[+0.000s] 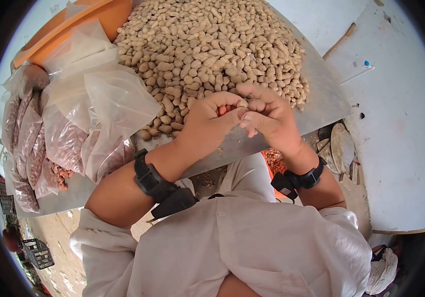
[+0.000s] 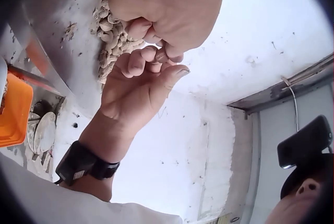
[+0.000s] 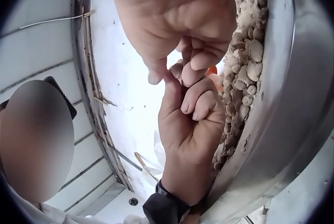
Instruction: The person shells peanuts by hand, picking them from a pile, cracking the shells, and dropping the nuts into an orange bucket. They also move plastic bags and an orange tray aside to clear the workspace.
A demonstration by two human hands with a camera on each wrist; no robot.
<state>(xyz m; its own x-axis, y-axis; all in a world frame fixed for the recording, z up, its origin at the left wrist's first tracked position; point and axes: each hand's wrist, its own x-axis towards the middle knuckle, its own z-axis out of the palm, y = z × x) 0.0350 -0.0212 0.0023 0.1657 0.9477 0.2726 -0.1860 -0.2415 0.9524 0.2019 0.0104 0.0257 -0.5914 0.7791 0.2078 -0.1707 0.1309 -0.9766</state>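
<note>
Both bare hands meet over the near edge of the peanut heap (image 1: 212,54), fingertips together. In the head view, my left hand (image 1: 210,119) pinches a peanut (image 1: 242,104) between thumb and fingers, with reddish shelled kernels (image 1: 225,109) showing inside its curled fingers. My right hand (image 1: 272,119) has its fingers bent around the same peanut from the other side, its thumb close to the left thumb. A small brown part of the peanut (image 2: 162,56) shows between the fingertips in the left wrist view. The right wrist view shows the peanut (image 3: 176,70) partly hidden by fingers.
Clear plastic bags (image 1: 66,133) filled with reddish kernels lie on the left of the metal table (image 1: 326,101). An orange basin (image 1: 106,20) stands behind them. Below the table edge, an orange container (image 2: 18,109) sits near the lap. Black crates (image 1: 38,253) stand lower left.
</note>
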